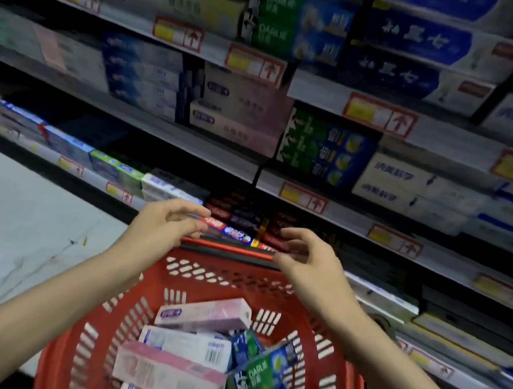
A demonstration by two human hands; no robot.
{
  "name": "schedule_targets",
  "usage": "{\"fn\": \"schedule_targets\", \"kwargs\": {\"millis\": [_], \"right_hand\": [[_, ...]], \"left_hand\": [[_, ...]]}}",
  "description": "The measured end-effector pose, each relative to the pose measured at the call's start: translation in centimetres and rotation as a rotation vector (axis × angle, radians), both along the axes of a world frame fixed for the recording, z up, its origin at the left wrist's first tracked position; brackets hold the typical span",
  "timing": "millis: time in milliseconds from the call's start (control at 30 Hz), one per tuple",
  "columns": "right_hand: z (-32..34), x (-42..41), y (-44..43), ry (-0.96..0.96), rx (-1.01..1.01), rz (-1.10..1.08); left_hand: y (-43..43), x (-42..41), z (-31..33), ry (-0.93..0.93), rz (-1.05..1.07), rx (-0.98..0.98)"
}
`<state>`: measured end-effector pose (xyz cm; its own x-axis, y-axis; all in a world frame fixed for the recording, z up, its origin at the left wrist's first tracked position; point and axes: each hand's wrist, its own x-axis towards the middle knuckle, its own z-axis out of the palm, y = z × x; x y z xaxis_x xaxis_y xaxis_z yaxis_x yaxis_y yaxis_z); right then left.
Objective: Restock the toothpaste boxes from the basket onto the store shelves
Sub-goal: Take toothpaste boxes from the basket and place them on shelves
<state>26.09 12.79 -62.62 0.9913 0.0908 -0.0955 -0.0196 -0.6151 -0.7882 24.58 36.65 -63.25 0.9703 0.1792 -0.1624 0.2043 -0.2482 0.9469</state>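
A red basket (145, 291) sits low in the middle and holds several toothpaste boxes: pink ones (202, 315), a white one (184, 342) and green-and-blue ones (264, 370). Beyond its far rim and red-and-black handle bar (226, 250), a red-and-blue toothpaste box (235, 234) lies lengthwise at the front of the low shelf, before dark boxes (239, 208). My left hand (166, 223) is at the box's left end and my right hand (302, 255) at its right end. Both have loosely curved, spread fingers. Whether the fingertips touch the box is unclear.
Shelves (188, 146) full of stacked toothpaste boxes rise ahead and to the right, with yellow-and-red price tags (380, 114) along their edges. Grey floor (11, 206) lies to the left. The view is motion-blurred.
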Motion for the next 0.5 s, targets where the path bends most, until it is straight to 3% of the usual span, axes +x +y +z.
{"fn": "schedule_targets", "kwargs": {"millis": [100,300,500], "right_hand": [[-2.3,-0.7,-0.9,-0.028,0.0,-0.005],[-4.7,-1.4,-1.3,0.103,0.049,0.061],[-6.4,-2.4,-1.5,0.208,-0.214,0.262]], "left_hand": [[-0.5,-0.6,-1.6,0.103,-0.028,0.025],[-1.2,-0.7,-3.0,0.234,-0.166,0.118],[-2.9,-0.3,-4.1,0.389,-0.302,0.161]]}}
